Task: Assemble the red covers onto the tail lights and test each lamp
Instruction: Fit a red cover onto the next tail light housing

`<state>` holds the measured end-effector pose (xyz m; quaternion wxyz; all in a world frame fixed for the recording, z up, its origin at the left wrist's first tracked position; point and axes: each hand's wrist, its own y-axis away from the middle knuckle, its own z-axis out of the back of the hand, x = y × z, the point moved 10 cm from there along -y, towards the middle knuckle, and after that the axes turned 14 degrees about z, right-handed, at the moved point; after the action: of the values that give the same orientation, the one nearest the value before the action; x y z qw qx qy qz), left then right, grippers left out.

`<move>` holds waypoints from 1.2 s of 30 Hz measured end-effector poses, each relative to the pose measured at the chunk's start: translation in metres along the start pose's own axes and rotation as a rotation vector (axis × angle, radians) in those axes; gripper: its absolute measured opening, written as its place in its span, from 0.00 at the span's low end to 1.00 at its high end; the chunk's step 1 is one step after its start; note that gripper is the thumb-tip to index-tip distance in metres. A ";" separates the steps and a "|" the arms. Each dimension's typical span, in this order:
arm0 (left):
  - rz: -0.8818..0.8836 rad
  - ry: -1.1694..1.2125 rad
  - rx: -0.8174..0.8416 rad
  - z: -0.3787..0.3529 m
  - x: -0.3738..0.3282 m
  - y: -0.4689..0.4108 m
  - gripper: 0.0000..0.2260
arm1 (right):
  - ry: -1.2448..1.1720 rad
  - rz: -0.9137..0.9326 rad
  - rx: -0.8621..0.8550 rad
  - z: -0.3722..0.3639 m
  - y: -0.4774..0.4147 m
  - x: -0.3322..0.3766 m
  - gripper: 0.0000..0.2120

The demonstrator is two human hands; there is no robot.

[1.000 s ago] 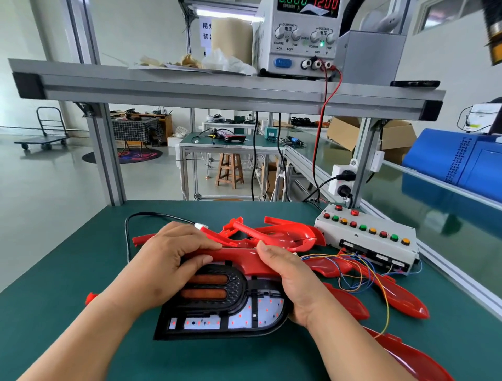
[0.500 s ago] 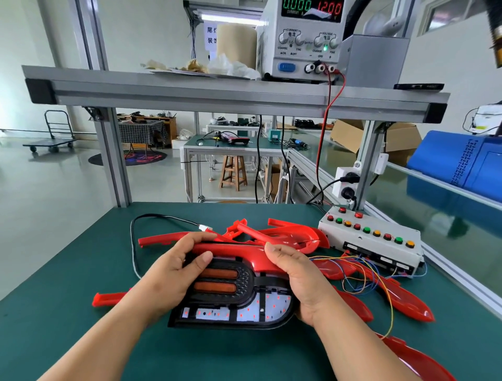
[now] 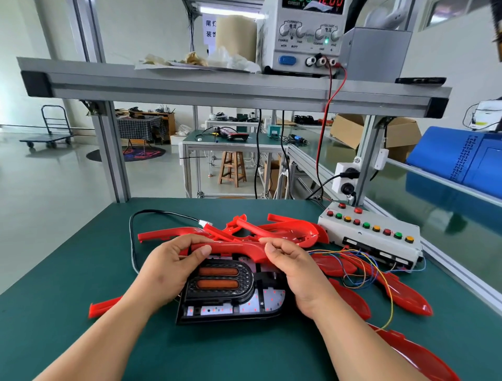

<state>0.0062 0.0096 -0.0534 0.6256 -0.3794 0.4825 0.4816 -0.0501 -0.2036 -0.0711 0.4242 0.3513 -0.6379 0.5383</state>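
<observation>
Both hands, left hand (image 3: 165,272) and right hand (image 3: 296,274), pinch with curled fingers a curved red plastic cover (image 3: 231,248) over the black tail light housing (image 3: 231,291) on the green bench (image 3: 68,272); uneven pressing could likely misseat it.

On the shelf (image 3: 190,89) above my desk (image 3: 68,285) stands a white power supply (image 3: 304,54), and almost all the writing is on its front. Over the left pair of knobs I read "CURRENT" with the Chinese 电流, and over the right pair "VOLTAGE" with 电压. Under the knobs stand "COARSE" and "FINE", each two times, and lower at the left "ON" and "OFF". Near the sockets I read "GND" and a "+". The red digits of its display (image 3: 330,3) are cut off at the top of my view; they look like 12.00, with a "V" beside them. Behind, a paper sign (image 3: 209,27) begins with 尾 and, one line lower, 装; a brown roll (image 3: 235,35) hides the rest.
</observation>
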 end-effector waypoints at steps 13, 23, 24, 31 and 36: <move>-0.035 0.054 0.056 -0.003 -0.004 0.001 0.11 | -0.072 -0.004 0.152 -0.011 0.003 -0.003 0.17; -0.039 -0.022 0.011 0.001 -0.001 -0.001 0.12 | 0.036 0.012 0.140 -0.008 0.003 -0.005 0.10; -0.044 -0.051 -0.005 0.002 -0.001 -0.001 0.11 | 0.063 0.023 0.140 -0.008 0.003 -0.005 0.10; 0.019 -0.058 0.047 0.003 0.003 0.000 0.08 | 0.236 0.085 0.199 -0.008 0.005 0.007 0.14; 0.061 0.029 0.095 -0.003 0.001 0.005 0.10 | 0.146 -0.065 0.173 -0.005 0.006 -0.009 0.23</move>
<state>0.0004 0.0082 -0.0556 0.6210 -0.3412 0.5251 0.4714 -0.0514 -0.1978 -0.0814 0.4548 0.3672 -0.5447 0.6013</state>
